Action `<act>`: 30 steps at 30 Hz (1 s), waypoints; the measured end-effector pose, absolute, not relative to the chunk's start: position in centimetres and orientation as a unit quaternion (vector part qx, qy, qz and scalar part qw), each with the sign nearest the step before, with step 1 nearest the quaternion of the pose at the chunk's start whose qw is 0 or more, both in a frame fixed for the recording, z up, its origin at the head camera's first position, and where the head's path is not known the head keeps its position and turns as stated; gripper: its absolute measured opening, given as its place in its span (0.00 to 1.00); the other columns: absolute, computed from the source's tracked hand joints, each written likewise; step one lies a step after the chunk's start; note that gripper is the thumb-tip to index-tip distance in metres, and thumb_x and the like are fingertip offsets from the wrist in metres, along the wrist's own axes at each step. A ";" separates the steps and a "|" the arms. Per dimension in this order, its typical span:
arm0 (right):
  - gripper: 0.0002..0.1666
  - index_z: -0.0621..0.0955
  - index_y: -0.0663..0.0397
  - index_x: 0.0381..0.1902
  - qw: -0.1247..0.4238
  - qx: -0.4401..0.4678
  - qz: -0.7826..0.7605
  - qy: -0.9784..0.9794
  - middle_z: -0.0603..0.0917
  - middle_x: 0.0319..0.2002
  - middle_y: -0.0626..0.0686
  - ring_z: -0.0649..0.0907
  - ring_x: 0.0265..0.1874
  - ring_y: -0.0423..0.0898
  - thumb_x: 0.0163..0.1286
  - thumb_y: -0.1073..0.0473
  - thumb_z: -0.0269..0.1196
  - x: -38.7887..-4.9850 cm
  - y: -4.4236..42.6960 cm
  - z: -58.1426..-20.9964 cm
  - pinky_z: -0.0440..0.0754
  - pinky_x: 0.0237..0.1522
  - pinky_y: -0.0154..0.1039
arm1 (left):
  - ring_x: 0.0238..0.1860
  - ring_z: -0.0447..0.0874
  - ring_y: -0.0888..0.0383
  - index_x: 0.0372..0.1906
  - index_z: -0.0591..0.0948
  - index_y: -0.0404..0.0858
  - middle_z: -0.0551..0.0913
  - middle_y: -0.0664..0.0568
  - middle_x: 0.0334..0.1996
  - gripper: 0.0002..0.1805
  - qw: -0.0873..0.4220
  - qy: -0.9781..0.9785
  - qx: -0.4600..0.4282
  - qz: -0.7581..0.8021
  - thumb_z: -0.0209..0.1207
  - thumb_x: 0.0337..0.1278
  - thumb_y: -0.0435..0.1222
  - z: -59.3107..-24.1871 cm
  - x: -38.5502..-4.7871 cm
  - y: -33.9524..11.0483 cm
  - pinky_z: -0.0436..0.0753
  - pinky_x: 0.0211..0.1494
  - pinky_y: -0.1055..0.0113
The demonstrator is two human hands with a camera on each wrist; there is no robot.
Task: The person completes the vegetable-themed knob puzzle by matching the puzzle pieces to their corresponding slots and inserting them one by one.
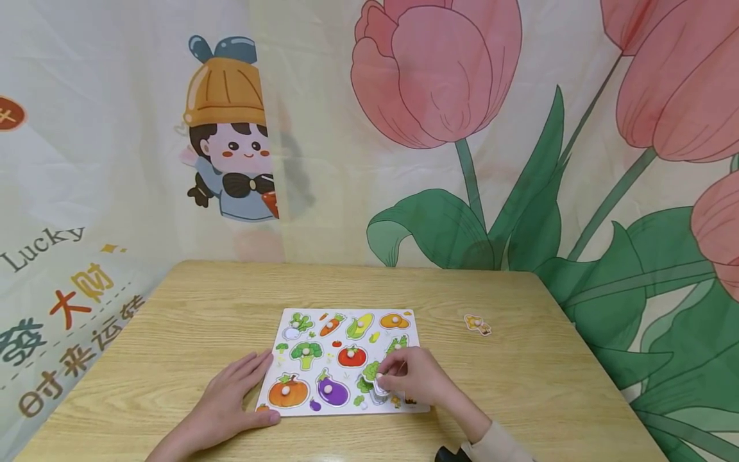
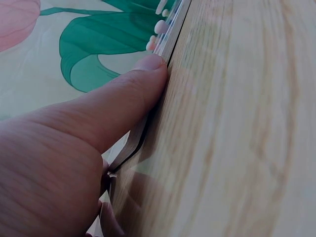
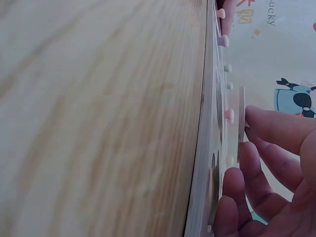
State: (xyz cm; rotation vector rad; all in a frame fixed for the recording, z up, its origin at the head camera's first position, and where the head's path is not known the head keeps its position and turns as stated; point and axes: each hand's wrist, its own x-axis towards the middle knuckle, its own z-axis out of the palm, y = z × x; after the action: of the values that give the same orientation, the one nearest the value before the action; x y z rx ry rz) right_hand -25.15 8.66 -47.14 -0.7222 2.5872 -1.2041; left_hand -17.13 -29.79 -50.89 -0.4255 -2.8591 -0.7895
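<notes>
A white knobbed vegetable puzzle board (image 1: 277, 366) lies flat on the table. My left hand (image 1: 231, 401) rests at its left side, with the thumb (image 2: 126, 91) pressed on the near left corner. Over the board's near right part, my right hand (image 1: 418, 378) pinches a puzzle piece (image 1: 371, 370) with green leaves and a pale base, like bok choy. In the right wrist view this piece (image 3: 242, 123) is edge-on and stands apart from the board. The fingers partly hide the piece and the area beneath it.
Pumpkin (image 1: 294, 393), eggplant (image 1: 337, 393), broccoli (image 1: 306, 354) and tomato (image 1: 358, 358) pieces sit in the board, with others along its far row. A loose orange-and-white piece (image 1: 477, 324) lies on the wooden table (image 1: 537, 378) to the right. A printed cloth (image 1: 323, 192) hangs behind.
</notes>
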 end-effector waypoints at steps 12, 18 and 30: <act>0.03 0.90 0.49 0.35 0.138 -0.255 -0.407 0.866 0.83 0.27 0.43 0.76 0.26 0.37 0.66 0.59 0.77 -24.5 7.8 -46.7 0.74 0.29 0.29 | 0.80 0.57 0.34 0.81 0.68 0.37 0.67 0.42 0.80 0.61 0.064 -0.953 -0.136 -0.262 0.73 0.48 0.69 -50.8 -17.2 -29.7 0.56 0.73 0.28; 0.04 0.90 0.49 0.35 0.142 -0.251 -0.402 0.869 0.83 0.28 0.43 0.78 0.28 0.38 0.66 0.60 0.77 -24.5 7.5 -46.7 0.75 0.31 0.29 | 0.80 0.56 0.34 0.81 0.68 0.38 0.67 0.42 0.80 0.61 0.061 -0.953 -0.133 -0.264 0.73 0.48 0.69 -50.8 -17.2 -29.7 0.56 0.73 0.28; 0.05 0.90 0.46 0.34 0.140 -0.258 -0.386 0.875 0.81 0.27 0.42 0.76 0.28 0.37 0.64 0.60 0.78 -24.7 7.3 -46.9 0.72 0.30 0.29 | 0.80 0.56 0.34 0.81 0.68 0.37 0.67 0.41 0.80 0.61 0.059 -0.953 -0.132 -0.266 0.73 0.48 0.68 -50.7 -17.0 -29.7 0.55 0.74 0.28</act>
State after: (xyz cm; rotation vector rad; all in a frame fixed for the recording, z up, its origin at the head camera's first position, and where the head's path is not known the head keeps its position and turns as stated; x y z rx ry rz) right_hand -24.66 7.26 -46.94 -0.7465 2.5275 -1.1145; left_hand -17.02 -29.68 -50.68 -0.3985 -2.8860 -0.8057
